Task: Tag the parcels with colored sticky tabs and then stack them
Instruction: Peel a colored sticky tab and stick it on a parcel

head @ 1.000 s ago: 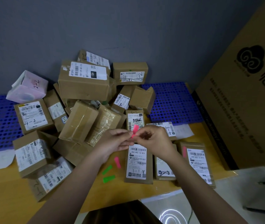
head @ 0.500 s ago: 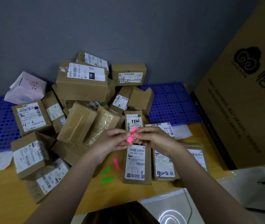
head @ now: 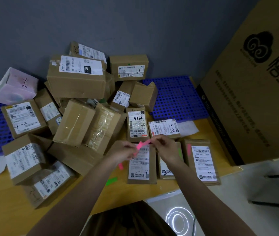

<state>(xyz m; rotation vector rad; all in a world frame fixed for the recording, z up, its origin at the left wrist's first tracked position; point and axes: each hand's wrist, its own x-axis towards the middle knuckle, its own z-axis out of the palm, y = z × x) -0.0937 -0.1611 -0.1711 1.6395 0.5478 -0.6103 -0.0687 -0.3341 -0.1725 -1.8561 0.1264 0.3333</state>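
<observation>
Both my hands meet over the wooden table (head: 7, 198) and pinch a pink sticky tab (head: 142, 144) between them. My left hand (head: 123, 153) holds its lower left end. My right hand (head: 165, 147) holds its upper right end. Right under the tab lies a flat brown parcel marked 3-1 (head: 141, 166). To its right lie a parcel with a green tab (head: 166, 169) and a parcel with a pink tab (head: 201, 162). A loose pink tab (head: 121, 166) and a green tab (head: 111, 181) lie on the table.
A heap of brown parcels (head: 77, 82) fills the left and back, on a blue perforated mat (head: 178, 97). A pink box marked 2-2 (head: 16, 87) sits far left. A big cardboard box (head: 254, 92) stands at the right. An open carton (head: 126, 218) is under my arms.
The pink tab has stretched out between my hands, my right hand drawing its end to the right. The view has tilted a little, showing the right-hand parcels more.
</observation>
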